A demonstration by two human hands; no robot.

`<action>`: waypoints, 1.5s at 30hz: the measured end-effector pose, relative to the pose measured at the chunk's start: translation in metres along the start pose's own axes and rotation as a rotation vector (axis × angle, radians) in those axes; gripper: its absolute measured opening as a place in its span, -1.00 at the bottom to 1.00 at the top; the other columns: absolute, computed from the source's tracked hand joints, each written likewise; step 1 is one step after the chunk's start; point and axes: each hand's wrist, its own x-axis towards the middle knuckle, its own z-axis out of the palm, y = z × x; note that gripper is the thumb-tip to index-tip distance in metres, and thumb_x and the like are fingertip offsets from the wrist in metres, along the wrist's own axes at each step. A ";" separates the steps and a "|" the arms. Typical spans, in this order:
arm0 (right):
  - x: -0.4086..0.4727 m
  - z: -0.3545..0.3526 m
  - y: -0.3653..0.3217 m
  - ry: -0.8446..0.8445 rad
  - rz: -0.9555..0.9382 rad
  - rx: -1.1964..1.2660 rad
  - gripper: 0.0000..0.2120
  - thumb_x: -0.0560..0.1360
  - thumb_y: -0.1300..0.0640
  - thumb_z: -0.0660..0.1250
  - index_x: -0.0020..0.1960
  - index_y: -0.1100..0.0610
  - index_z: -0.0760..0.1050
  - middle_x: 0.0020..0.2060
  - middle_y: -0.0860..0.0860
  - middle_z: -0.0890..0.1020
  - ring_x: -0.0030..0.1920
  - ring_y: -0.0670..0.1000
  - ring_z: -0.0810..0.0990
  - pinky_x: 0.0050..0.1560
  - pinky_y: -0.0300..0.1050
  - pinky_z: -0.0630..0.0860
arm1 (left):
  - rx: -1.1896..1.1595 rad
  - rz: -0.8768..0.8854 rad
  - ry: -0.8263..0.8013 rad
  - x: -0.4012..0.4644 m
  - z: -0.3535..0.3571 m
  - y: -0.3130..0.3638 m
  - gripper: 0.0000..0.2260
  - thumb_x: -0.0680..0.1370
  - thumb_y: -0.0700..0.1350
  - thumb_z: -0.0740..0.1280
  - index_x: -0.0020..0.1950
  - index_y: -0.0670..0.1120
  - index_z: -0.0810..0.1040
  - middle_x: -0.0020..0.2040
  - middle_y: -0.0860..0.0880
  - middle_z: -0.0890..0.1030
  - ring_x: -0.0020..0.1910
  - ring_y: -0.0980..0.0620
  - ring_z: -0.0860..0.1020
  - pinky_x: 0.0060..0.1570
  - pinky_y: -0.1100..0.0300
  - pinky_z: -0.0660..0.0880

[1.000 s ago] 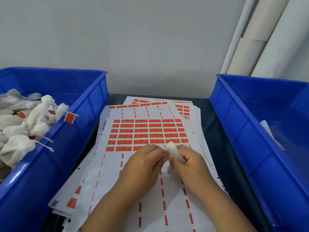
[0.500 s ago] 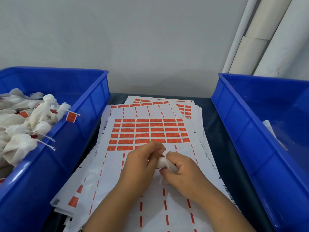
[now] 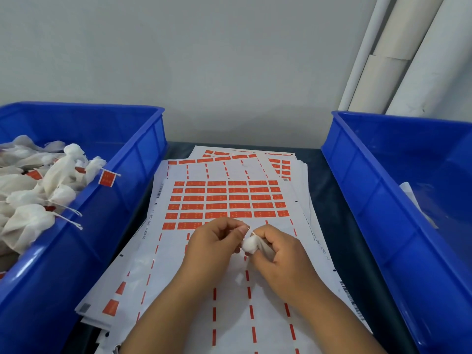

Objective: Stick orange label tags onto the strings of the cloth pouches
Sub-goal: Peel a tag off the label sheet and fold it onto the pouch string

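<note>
Label sheets (image 3: 229,198) underlie hands gripping a small, bunched white pouch (image 3: 249,245).

**Work surface and items resting on it**

A dark table (image 3: 324,190) is seen against a pale wall. A fanned stack of white label sheets (image 3: 229,200), partly filled with orange labels, is laid along its middle. A blue bin on the left (image 3: 143,159) and a blue bin on the right (image 3: 362,180) are set on the table, one at each side of the stack.
</note>
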 end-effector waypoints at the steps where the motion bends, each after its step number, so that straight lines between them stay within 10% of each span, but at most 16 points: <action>1: 0.000 0.000 0.000 0.024 -0.009 -0.003 -0.76 0.51 0.03 0.34 -0.15 -0.28 0.33 -0.24 -0.30 0.51 -0.02 -0.34 0.46 -0.14 -0.57 0.39 | -0.019 -0.010 0.000 0.000 0.000 0.000 -0.89 0.51 -0.09 0.33 -0.19 0.09 0.60 -0.26 0.11 0.63 -0.28 0.12 0.58 -0.28 0.39 0.48; 34: 0.001 -0.002 -0.005 0.229 0.298 0.331 -0.57 0.30 -0.35 0.22 -0.05 -0.10 0.60 -0.13 -0.30 0.64 -0.04 -0.30 0.57 -0.17 -0.44 0.54 | 0.041 0.079 0.080 -0.003 0.006 0.000 -0.83 0.47 -0.10 0.40 -0.26 0.15 0.55 -0.31 0.28 0.58 -0.21 0.34 0.53 -0.38 0.56 0.39; 45: 0.005 -0.003 -0.003 0.211 0.460 0.518 -0.88 0.49 0.05 0.36 -0.18 -0.09 0.65 -0.15 -0.23 0.67 0.00 -0.08 0.61 0.06 -0.11 0.56 | 0.275 0.413 0.066 -0.012 0.006 0.003 -0.67 0.41 -0.14 0.46 -0.20 0.31 0.47 -0.25 0.33 0.49 -0.08 0.36 0.46 -0.21 0.58 0.38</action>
